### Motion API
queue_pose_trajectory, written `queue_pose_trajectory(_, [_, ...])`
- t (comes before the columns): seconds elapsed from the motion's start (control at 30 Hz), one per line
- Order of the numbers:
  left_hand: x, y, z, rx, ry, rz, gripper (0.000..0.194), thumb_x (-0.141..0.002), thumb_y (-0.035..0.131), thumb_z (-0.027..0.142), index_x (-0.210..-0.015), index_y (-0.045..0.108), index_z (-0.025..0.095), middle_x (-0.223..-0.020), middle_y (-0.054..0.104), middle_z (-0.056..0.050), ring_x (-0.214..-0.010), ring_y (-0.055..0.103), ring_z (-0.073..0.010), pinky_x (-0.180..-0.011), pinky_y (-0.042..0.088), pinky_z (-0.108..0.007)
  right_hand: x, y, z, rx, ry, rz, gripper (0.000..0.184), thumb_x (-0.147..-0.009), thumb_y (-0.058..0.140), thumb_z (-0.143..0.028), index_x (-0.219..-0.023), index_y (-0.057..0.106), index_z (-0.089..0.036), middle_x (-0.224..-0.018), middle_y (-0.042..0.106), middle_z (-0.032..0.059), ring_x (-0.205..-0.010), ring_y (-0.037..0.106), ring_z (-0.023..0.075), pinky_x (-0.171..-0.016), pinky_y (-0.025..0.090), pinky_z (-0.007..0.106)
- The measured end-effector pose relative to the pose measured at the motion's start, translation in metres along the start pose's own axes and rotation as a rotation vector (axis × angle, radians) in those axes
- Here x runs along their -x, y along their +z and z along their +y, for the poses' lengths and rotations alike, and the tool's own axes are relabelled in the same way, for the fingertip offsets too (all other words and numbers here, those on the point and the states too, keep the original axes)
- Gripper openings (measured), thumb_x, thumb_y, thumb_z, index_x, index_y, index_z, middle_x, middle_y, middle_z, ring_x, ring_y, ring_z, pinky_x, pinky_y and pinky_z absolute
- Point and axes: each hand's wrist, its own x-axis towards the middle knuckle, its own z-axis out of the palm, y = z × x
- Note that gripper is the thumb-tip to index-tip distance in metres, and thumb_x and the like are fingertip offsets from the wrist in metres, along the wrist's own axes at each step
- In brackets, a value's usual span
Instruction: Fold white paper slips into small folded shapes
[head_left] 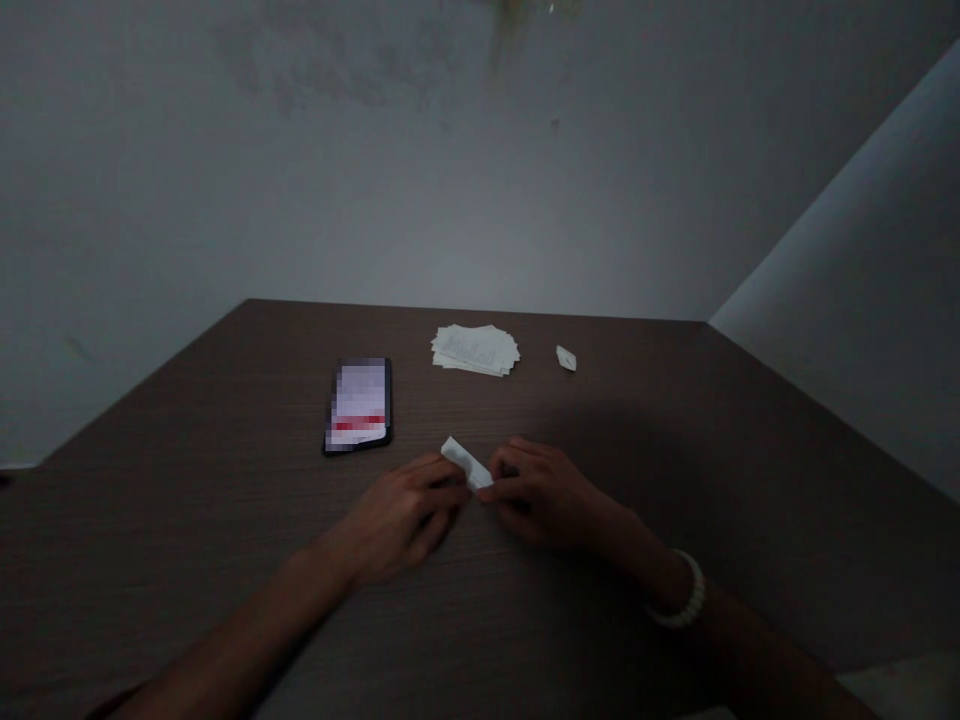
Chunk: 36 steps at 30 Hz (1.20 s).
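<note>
A small folded strip of white paper lies between my two hands, just above the brown table. My left hand has its fingers closed on the strip's left and lower side. At the strip's right end, my right hand pinches it between thumb and fingers. The two hands' fingertips almost meet at the paper's lower edge. Part of the strip is hidden behind the fingers. A pale beaded bracelet is on my right wrist.
On the wooden table, a phone with a lit, blurred screen lies left of my hands. Beyond them sits a loose stack of printed paper slips. To its right is a small folded paper piece. A grey wall borders the table's far edge.
</note>
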Motion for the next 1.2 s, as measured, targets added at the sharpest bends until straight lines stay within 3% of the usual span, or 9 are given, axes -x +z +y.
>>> queue_pose_trajectory(0.13, [0.001, 0.002, -0.011, -0.022, -0.038, 0.24, 0.035, -0.09, 0.04, 0.005, -0.116, 0.061, 0.015, -0.114, 0.059, -0.01, -0.104, 0.054, -0.0212, -0.089, 0.048, -0.037, -0.002, -0.005, -0.002, -0.002, -0.021, -0.027, 0.02, -0.084, 0.056, -0.015, -0.097, 0.069, -0.023, -0.093, 0.059, 0.0042, -0.083, 0.049, 0.0179, -0.072, 0.038, 0.031])
queue_pose_trajectory(0.2, [0.0, 0.004, -0.016, -0.056, -0.097, 0.276, 0.033, -0.091, 0.042, 0.007, -0.119, 0.059, 0.014, -0.118, 0.058, -0.011, -0.106, 0.052, -0.0217, -0.091, 0.047, -0.038, -0.002, -0.008, -0.003, 0.001, -0.019, -0.047, 0.02, -0.085, 0.055, -0.016, -0.096, 0.069, -0.023, -0.092, 0.059, 0.0041, -0.084, 0.049, 0.018, -0.073, 0.038, 0.031])
queue_pose_trajectory(0.5, [-0.006, 0.006, -0.027, -0.105, -0.181, 0.225, 0.029, -0.093, 0.049, 0.017, -0.121, 0.058, 0.015, -0.12, 0.06, -0.011, -0.108, 0.054, -0.0238, -0.094, 0.046, -0.044, -0.002, -0.012, -0.002, -0.052, 0.0, -0.06, 0.021, -0.084, 0.057, -0.014, -0.096, 0.071, -0.023, -0.096, 0.06, 0.0047, -0.088, 0.051, 0.0189, -0.078, 0.039, 0.033])
queue_pose_trajectory(0.7, [-0.009, 0.006, -0.028, -0.091, -0.164, 0.195, 0.027, -0.09, 0.053, 0.012, -0.116, 0.06, 0.016, -0.114, 0.064, -0.009, -0.104, 0.055, -0.0232, -0.092, 0.046, -0.042, -0.003, -0.012, -0.003, -0.036, 0.007, -0.051, 0.013, -0.084, 0.06, -0.021, -0.091, 0.071, -0.022, -0.096, 0.059, 0.0049, -0.087, 0.051, 0.0188, -0.077, 0.04, 0.033])
queue_pose_trajectory(0.83, [-0.009, 0.007, -0.027, -0.072, -0.176, 0.186, 0.026, -0.089, 0.054, 0.012, -0.113, 0.062, 0.016, -0.11, 0.065, -0.008, -0.102, 0.056, -0.023, -0.091, 0.046, -0.042, -0.004, -0.01, -0.004, -0.007, 0.014, -0.013, 0.013, -0.087, 0.059, -0.028, -0.083, 0.069, -0.02, -0.102, 0.058, 0.0055, -0.091, 0.051, 0.019, -0.079, 0.04, 0.033])
queue_pose_trajectory(1.2, [-0.006, 0.002, -0.018, -0.047, -0.273, 0.171, 0.027, -0.084, 0.06, 0.019, -0.111, 0.064, 0.016, -0.105, 0.06, -0.009, -0.101, 0.054, -0.0247, -0.09, 0.045, -0.042, -0.006, -0.001, 0.003, 0.02, 0.124, 0.083, 0.012, -0.087, 0.062, -0.027, -0.08, 0.067, -0.018, -0.098, 0.059, 0.0052, -0.089, 0.052, 0.0184, -0.075, 0.041, 0.031])
